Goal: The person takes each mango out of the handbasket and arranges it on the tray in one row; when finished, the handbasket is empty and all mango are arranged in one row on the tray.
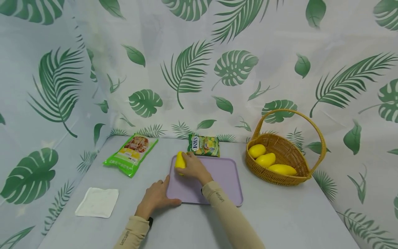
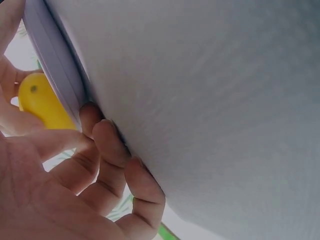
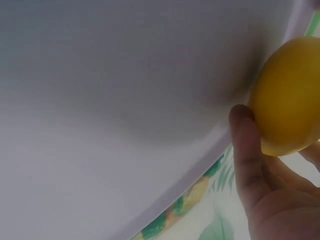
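Observation:
A yellow mango [image 1: 180, 163] is in my right hand [image 1: 194, 168], above the left part of a lilac tray [image 1: 214, 180]. The right wrist view shows the fingers around the mango [image 3: 290, 95], close to the tray's rim. My left hand [image 1: 157, 195] rests at the tray's near left corner, thumb along the front edge and index finger by the left side. In the left wrist view, the other fingers of the left hand [image 2: 95, 175] lie loosely bent against the table beside the tray rim [image 2: 57, 60].
A wicker basket [image 1: 264, 174] with a tall handle stands on the right, holding several yellow mangoes [image 1: 265, 160]. Behind the tray lies a green Fox's candy bag [image 1: 203, 145]. A green food packet [image 1: 132, 154] and a white square packet [image 1: 97, 202] lie on the left.

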Demonstrator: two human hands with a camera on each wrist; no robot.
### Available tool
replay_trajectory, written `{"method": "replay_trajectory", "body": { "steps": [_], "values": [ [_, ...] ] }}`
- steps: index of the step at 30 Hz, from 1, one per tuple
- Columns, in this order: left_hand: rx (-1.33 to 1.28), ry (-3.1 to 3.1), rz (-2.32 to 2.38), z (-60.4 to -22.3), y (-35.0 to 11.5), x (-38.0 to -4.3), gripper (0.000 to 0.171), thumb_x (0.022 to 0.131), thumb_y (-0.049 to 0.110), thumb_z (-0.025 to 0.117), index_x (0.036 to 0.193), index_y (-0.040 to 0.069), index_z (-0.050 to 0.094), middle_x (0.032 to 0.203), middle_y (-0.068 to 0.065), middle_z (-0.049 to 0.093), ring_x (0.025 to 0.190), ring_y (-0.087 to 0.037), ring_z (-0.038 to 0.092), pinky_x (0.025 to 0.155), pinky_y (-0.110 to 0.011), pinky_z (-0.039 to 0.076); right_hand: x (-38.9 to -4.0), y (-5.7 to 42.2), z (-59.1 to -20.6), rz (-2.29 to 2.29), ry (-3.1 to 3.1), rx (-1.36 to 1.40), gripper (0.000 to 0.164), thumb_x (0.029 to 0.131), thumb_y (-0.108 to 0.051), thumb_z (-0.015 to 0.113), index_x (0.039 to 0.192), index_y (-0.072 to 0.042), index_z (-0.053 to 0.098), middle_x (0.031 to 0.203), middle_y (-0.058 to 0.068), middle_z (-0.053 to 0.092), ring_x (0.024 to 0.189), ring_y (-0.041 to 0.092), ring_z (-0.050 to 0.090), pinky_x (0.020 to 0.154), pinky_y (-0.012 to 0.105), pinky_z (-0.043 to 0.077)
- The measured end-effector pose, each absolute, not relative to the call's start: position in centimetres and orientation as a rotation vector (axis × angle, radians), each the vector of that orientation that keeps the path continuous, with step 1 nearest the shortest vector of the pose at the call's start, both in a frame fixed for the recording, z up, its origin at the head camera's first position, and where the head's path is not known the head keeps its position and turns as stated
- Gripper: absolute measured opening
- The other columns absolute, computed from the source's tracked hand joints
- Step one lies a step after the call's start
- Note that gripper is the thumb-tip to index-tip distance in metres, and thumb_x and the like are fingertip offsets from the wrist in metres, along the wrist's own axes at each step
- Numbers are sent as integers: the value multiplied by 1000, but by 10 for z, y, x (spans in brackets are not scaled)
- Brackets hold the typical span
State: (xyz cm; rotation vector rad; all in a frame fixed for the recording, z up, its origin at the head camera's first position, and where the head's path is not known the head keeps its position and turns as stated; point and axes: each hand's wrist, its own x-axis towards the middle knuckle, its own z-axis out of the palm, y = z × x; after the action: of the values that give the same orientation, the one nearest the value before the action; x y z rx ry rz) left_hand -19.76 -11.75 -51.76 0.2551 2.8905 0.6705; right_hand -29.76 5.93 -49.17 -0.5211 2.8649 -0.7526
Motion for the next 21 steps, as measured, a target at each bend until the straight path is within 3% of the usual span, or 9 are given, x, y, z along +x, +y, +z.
{"method": "replay_trajectory", "body": {
  "steps": [16, 21],
  "values": [
    [284, 2885, 677, -518, -113, -201, 118, 69, 65, 82, 155, 1, 33, 122, -27, 63, 103, -36, 63, 87, -59, 52, -301, 48, -497, -705, 2896, -514, 83, 88, -55, 66, 155, -14, 38, 154, 21, 38, 115, 30, 59, 100, 47, 53],
    [262, 2878, 654, -519, -117, -201, 120, 68, 67, 82, 157, 4, 31, 122, -27, 63, 101, -35, 64, 85, -57, 53, -299, 48, -497, -731, 2870, -561, 82, 91, -59, 60, 156, -14, 36, 156, 24, 37, 114, 32, 60, 98, 48, 52]
  ]
}}
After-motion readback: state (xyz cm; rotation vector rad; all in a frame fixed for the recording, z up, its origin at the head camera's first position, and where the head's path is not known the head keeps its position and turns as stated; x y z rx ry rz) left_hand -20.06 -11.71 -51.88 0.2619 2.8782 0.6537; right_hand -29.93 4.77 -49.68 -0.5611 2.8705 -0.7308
